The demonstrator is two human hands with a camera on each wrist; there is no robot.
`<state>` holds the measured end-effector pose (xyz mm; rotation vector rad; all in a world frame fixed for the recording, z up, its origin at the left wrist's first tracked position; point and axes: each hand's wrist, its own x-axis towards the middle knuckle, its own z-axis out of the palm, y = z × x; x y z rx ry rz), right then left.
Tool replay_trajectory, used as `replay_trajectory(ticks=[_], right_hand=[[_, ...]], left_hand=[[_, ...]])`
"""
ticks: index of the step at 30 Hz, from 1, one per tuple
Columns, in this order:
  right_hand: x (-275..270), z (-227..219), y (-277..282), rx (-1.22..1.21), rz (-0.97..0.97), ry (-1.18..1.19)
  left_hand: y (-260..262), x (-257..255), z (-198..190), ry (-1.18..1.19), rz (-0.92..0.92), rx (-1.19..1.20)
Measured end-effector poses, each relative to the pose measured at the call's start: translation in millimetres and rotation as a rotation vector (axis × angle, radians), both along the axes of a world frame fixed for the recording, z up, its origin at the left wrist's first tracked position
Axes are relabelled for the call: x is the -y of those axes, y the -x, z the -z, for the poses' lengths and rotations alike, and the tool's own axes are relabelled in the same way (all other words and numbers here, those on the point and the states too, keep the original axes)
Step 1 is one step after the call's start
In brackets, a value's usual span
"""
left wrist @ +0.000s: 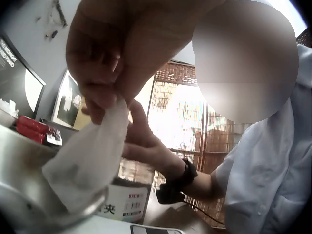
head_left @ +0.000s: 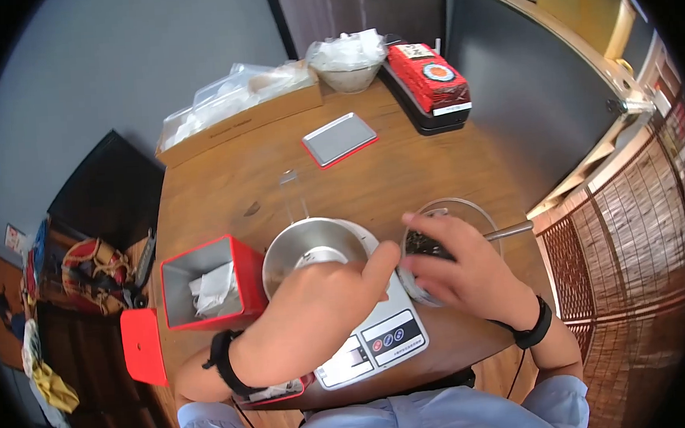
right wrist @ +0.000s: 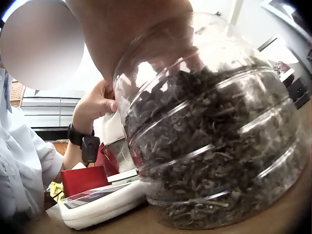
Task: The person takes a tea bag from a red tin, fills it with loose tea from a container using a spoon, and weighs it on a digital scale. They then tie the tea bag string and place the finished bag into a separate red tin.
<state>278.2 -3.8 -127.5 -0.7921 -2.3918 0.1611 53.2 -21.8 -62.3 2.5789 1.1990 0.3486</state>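
From the head view, the left hand [head_left: 309,310] reaches over the steel bowl [head_left: 313,251] on the scale [head_left: 373,334], while the right hand [head_left: 460,273] clasps the glass jar [head_left: 446,243] just right of it; the two hands nearly meet, jar upright. They sit at the near edge of a round wooden table [head_left: 403,171], with a red tin [head_left: 206,285] to the left. The left wrist view shows left fingers [left wrist: 102,92] pinching a white paper pouch [left wrist: 90,156] hanging into the bowl. The right wrist view shows the jar [right wrist: 214,131], full of dark leaves, standing on the table, gripped from above. A bamboo screen [head_left: 634,235] stands at right.
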Motion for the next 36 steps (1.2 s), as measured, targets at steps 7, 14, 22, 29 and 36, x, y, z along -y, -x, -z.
replay_trajectory(ticks=[7, 14, 22, 29, 36], right_hand=[[-3.6, -1.4, -3.9, 0.094, -0.248, -0.034], [-4.4, 5.8, -2.2, 0.022, -0.221, 0.015], [-4.0, 7.6, -4.6, -0.013, -0.277, -0.010], [-3.4, 9.1, -3.8, 0.059, -0.273, -0.009], [-4.3, 7.2, -4.3, 0.025, -0.317, 0.036]], left_hand=[[-5.1, 4.7, 16.4, -0.047, 0.038, -0.005], [-8.5, 2.9, 20.6, -0.090, 0.100, 0.083], [-13.1, 7.2, 17.2, -0.080, 0.245, 0.097], [-9.1, 6.9, 19.9, 0.055, 0.269, 0.145], [-3.5, 8.0, 9.0, 0.100, 0.219, 0.091]])
